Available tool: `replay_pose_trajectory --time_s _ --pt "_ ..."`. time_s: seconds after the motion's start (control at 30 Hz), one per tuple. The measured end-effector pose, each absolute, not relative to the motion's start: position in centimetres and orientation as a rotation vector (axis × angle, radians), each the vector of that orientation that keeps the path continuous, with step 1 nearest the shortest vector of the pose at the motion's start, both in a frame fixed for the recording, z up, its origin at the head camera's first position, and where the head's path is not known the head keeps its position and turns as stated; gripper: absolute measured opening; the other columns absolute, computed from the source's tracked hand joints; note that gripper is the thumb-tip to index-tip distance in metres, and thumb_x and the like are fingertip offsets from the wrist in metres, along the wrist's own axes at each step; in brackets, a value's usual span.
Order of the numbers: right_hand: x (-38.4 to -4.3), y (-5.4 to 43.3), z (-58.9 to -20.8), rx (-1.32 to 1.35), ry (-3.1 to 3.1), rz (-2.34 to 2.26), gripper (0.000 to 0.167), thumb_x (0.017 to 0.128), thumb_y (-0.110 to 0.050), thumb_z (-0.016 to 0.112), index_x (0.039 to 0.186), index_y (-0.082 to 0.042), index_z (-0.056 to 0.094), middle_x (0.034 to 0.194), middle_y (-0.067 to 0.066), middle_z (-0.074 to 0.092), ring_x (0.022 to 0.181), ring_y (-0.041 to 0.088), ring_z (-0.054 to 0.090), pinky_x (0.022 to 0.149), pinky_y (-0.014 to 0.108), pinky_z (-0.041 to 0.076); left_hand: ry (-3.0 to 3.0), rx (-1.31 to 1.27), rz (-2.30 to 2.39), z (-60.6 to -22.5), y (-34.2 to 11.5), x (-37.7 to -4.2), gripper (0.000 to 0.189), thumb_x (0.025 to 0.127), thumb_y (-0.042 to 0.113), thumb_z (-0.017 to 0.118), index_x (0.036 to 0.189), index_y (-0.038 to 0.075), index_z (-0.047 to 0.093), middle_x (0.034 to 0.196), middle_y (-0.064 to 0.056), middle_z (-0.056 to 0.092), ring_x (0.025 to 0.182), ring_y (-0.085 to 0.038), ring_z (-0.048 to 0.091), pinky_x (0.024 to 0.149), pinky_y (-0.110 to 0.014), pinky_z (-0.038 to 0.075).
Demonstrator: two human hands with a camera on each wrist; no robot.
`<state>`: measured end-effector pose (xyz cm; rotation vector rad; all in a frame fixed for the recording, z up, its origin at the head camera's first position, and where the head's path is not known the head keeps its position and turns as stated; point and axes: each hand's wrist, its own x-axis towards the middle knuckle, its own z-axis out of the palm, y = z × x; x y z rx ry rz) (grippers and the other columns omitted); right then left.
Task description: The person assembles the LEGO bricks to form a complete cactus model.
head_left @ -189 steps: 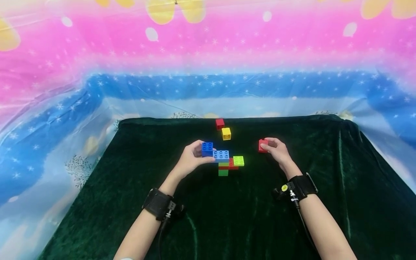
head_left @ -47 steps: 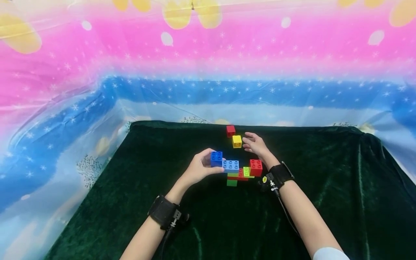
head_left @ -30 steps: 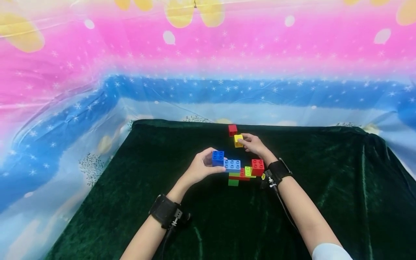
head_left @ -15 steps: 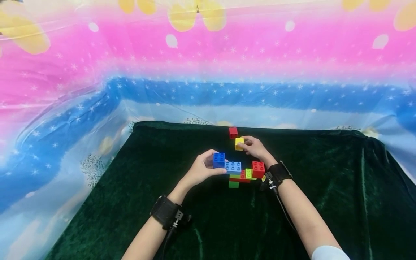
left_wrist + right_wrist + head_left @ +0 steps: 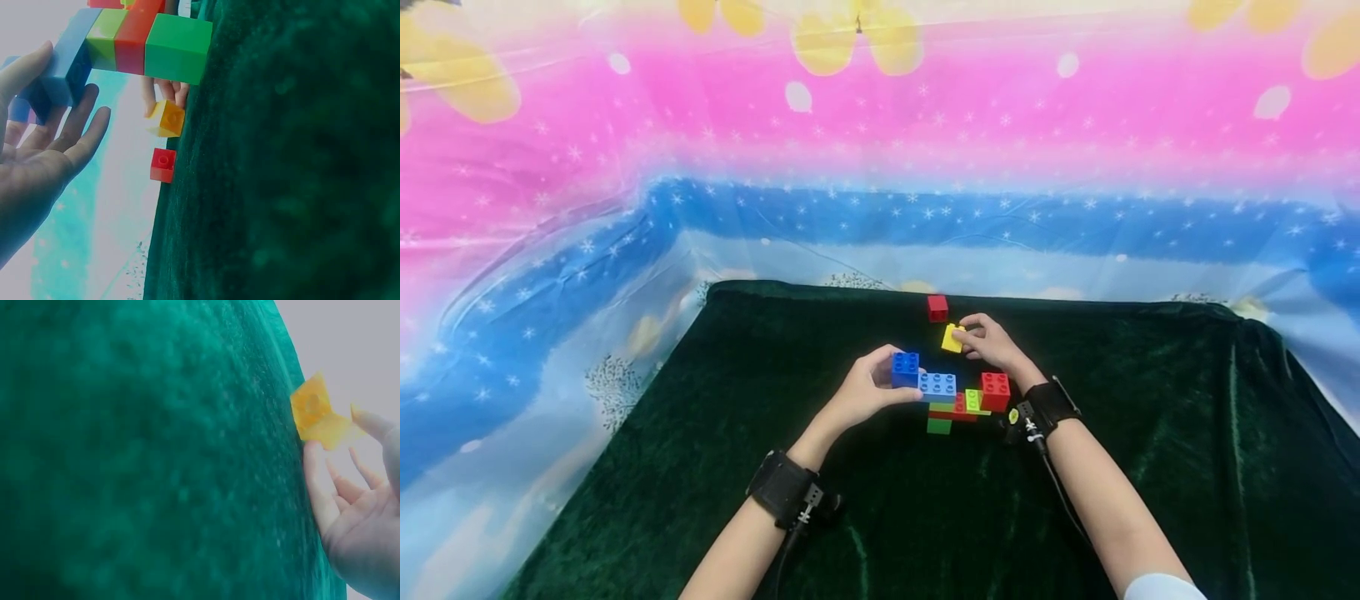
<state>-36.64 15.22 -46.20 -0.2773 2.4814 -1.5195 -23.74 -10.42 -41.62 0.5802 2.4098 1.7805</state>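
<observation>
My left hand (image 5: 859,393) grips a built-up piece of toy building bricks at its blue end, thumb in front. The piece joins a dark blue brick (image 5: 906,372), a light blue brick (image 5: 937,387), lime and red layers, a green brick (image 5: 178,49) underneath, and a red brick (image 5: 996,392) on a lime brick (image 5: 973,400) at the right. Behind it, my right hand (image 5: 994,343) pinches a yellow brick (image 5: 952,338) between thumb and fingers. The brick is tilted, studs up in the head view; its hollow underside shows in the right wrist view.
A loose red brick (image 5: 937,308) lies beyond the yellow one, close to the back edge of the dark green cloth (image 5: 1075,325). A patterned pink and blue sheet (image 5: 880,217) rises behind. Cables hang from both wrist cameras.
The red brick once in my right hand now sits on the piece's right end. My right hand has moved to the yellow brick, pinched it and tilted it. My left hand keeps its grip.
</observation>
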Motion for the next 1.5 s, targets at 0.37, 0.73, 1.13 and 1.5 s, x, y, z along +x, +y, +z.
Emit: replay_pose_trajectory --time_s 0.37,0.73,1.13,1.5 --pt "-34.9 16.5 -44.0 -0.280 2.352 -1.535 0.064 0.095 -0.043 0.059 0.143 -0.002 0.044 0.127 0.022 0.058 0.100 0.024 0.067 0.089 0.029 0.058 2.419 0.590 1.773 -41.6 -11.0 -23.9 0.039 0.086 0.022 0.075 0.119 0.012 0.056 0.117 -0.010 0.066 0.113 -0.025 0.064 0.099 -0.045 0.053" --pt "-32.0 16.2 -39.3 -0.517 2.294 -1.489 0.057 0.097 -0.035 0.059 0.139 0.001 0.046 0.127 0.026 0.058 0.112 0.040 0.063 0.105 0.055 0.045 2.415 0.598 1.776 -41.8 -11.0 -23.6 0.041 0.086 0.023 0.075 0.120 0.011 0.055 0.117 -0.012 0.066 0.110 -0.026 0.065 0.097 -0.043 0.055" --pt "-28.7 15.3 -36.5 -0.702 2.334 -1.363 0.048 0.095 -0.032 0.063 0.132 -0.004 0.055 0.118 0.016 0.066 0.100 0.024 0.067 0.096 0.045 0.055 2.388 0.616 1.794 -41.7 -10.5 -23.8 0.041 0.086 0.023 0.075 0.120 0.010 0.055 0.118 -0.012 0.065 0.113 -0.026 0.064 0.099 -0.042 0.053" --pt "-27.6 15.5 -36.7 -0.708 2.382 -1.322 0.043 0.092 -0.033 0.066 0.126 -0.007 0.059 0.115 0.014 0.068 0.096 0.023 0.067 0.092 0.043 0.057 2.413 0.643 1.778 -41.6 -10.1 -23.9 0.042 0.085 0.028 0.076 0.119 0.013 0.056 0.115 -0.008 0.066 0.109 -0.022 0.066 0.097 -0.040 0.055"
